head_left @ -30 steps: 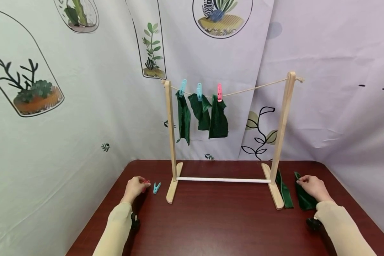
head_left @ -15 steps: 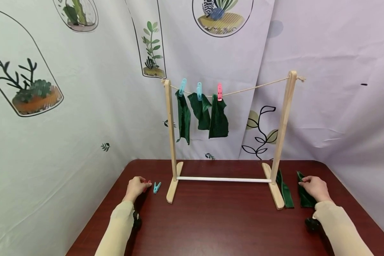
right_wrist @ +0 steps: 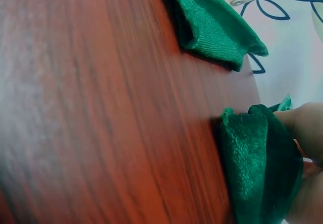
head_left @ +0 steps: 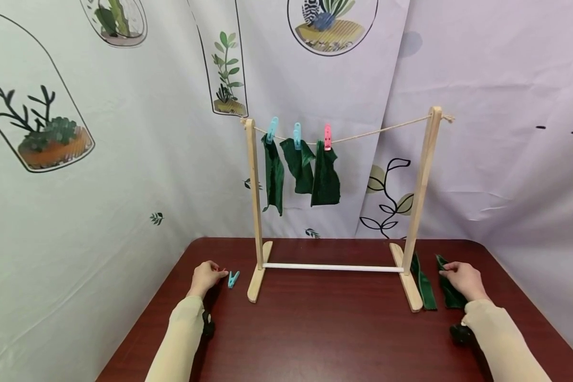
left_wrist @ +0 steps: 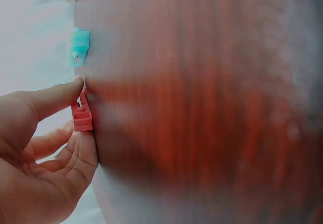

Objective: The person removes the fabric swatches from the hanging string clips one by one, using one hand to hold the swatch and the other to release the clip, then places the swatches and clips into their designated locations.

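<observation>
At the table's left side, my left hand [head_left: 207, 278] pinches a red clothespin [left_wrist: 83, 117] between thumb and fingers. Just right of that hand lies a light-blue clothespin [head_left: 233, 280]. Over on the right, my right hand [head_left: 465, 279] grips the upper part of a dark green velvet cloth [right_wrist: 246, 158], whose lower part [head_left: 451, 295] trails on the table. A second green cloth [head_left: 425, 289] lies to its left, along the stand's right foot. In the right wrist view, the fingertips are partly hidden behind the gripped cloth.
A wooden stand [head_left: 421, 196] with a white crossbar [head_left: 334, 267] carries a rope [head_left: 382, 130]. Three green cloths hang toward its left, under two blue clothespins [head_left: 297, 136] and one pink clothespin [head_left: 327, 137]. Behind the dark red table [head_left: 334, 329] hangs a patterned white curtain [head_left: 124, 212].
My left hand has shifted slightly right, closer to the blue clothespin, with the red one in its fingers. My right hand and its green cloth have shifted a little left toward the stand.
</observation>
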`<state>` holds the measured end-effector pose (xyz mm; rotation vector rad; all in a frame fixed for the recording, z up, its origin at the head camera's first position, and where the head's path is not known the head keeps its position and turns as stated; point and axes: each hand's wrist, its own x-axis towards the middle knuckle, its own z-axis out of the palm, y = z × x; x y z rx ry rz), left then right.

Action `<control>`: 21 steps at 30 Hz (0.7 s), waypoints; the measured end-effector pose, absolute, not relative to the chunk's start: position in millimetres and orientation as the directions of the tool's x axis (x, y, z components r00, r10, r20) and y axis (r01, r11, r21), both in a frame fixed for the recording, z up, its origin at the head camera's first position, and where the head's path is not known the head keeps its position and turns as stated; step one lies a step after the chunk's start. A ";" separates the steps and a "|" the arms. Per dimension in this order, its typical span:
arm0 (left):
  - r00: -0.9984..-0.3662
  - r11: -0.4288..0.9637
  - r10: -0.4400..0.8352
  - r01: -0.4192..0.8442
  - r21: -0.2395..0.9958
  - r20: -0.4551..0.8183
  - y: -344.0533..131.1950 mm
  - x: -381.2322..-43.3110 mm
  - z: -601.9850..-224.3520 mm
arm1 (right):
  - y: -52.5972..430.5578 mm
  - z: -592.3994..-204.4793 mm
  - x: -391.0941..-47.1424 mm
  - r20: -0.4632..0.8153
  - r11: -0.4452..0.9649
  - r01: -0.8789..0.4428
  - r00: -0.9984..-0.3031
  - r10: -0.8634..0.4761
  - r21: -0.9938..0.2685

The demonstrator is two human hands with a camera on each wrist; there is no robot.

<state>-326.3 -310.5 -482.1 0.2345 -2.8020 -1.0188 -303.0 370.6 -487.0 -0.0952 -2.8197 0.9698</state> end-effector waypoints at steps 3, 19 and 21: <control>-0.976 0.753 -0.203 -0.101 0.651 0.083 -310.1 -326.3 -481.1 | 369.2 -487.6 -304.2 0.124 0.787 0.009 -0.986 0.109 -0.617; -0.976 0.739 -0.210 -0.117 0.664 0.062 -308.2 -327.5 -481.2 | 369.1 -488.5 -306.5 0.087 0.782 0.020 -0.992 0.095 -0.623; -0.976 0.738 -0.210 -0.116 0.665 0.063 -308.1 -327.4 -481.2 | 368.8 -488.2 -306.3 0.089 0.782 0.018 -0.992 0.094 -0.623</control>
